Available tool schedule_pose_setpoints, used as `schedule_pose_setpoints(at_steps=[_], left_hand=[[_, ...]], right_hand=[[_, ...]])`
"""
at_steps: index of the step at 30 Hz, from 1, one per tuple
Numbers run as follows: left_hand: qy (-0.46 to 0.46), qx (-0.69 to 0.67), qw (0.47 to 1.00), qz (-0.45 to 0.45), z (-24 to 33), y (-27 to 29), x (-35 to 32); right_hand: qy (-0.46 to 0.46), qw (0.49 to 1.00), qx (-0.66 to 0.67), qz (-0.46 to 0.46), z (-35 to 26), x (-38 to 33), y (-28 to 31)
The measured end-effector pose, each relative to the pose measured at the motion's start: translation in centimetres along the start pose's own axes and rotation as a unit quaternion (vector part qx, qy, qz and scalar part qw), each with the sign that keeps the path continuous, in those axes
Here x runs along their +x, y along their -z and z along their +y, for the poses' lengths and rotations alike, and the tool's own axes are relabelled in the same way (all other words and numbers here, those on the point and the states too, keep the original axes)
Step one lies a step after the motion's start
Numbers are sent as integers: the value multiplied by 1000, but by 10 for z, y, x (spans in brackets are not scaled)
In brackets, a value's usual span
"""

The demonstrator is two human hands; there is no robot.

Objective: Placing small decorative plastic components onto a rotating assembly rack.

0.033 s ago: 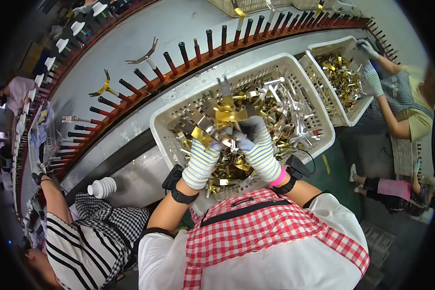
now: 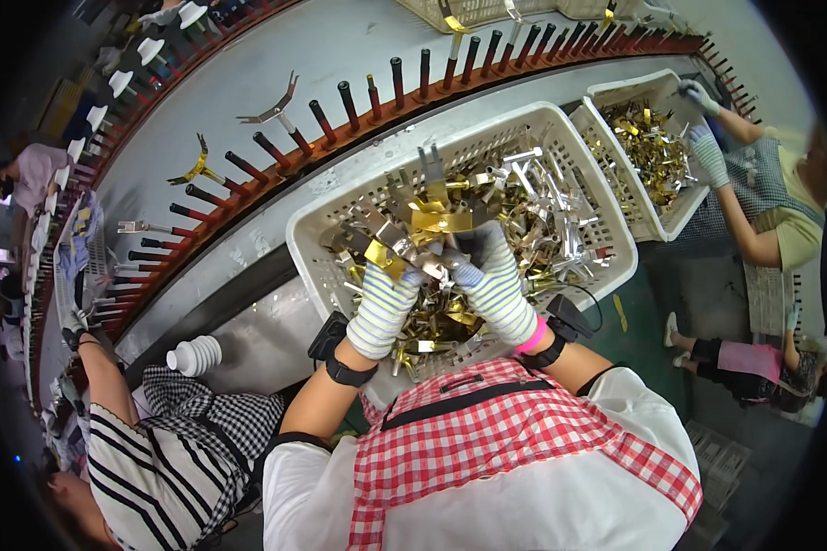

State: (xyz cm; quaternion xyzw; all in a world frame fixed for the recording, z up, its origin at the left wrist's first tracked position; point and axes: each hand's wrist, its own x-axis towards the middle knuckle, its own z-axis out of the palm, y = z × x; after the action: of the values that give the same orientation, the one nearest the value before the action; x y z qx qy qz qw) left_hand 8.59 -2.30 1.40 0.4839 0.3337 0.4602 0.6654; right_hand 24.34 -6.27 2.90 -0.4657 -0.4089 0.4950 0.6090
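Note:
My left hand (image 2: 384,308), in a white glove with yellow and blue stripes, is closed round several flat silver and gold metal brackets (image 2: 384,237) with notched ends. My right hand (image 2: 496,289), gloved alike, is closed beside it, its fingertips meeting the same bunch. A wide gold bracket (image 2: 439,221) with a forked silver end rises above the fingers. The fingertips are partly hidden by metal. Both hands are over a white plastic crate (image 2: 296,234) heaped with loose silver and gold metal parts (image 2: 547,216).
Beyond the crate a curved rack (image 2: 340,147) carries a row of black-tipped red pegs, some holding forked parts. At the right, a co-worker's gloved hands (image 2: 708,151) are at a second crate (image 2: 675,219). White ribbed cups (image 2: 194,356) lie at left, near another person in stripes (image 2: 156,459).

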Motion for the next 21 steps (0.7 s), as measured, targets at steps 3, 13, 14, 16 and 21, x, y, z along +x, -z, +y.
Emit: schedule_pose_setpoints(at_steps=[3, 13, 14, 16, 21], left_hand=[[-79, 321, 941, -73, -1, 20, -4], [-28, 175, 967, -182, 29, 31, 5], [-54, 184, 966, -174, 52, 28, 16], [-81, 197, 963, -164, 76, 39, 43], [-142, -16, 980, 139, 93, 130, 131]], right_hand=[[-70, 986, 141, -57, -17, 10, -5], [-121, 982, 95, -112, -39, 11, -11], [-113, 982, 116, -93, -35, 14, -9], [-86, 982, 166, -37, -27, 20, -4], [-72, 984, 161, -10, -26, 17, 11]])
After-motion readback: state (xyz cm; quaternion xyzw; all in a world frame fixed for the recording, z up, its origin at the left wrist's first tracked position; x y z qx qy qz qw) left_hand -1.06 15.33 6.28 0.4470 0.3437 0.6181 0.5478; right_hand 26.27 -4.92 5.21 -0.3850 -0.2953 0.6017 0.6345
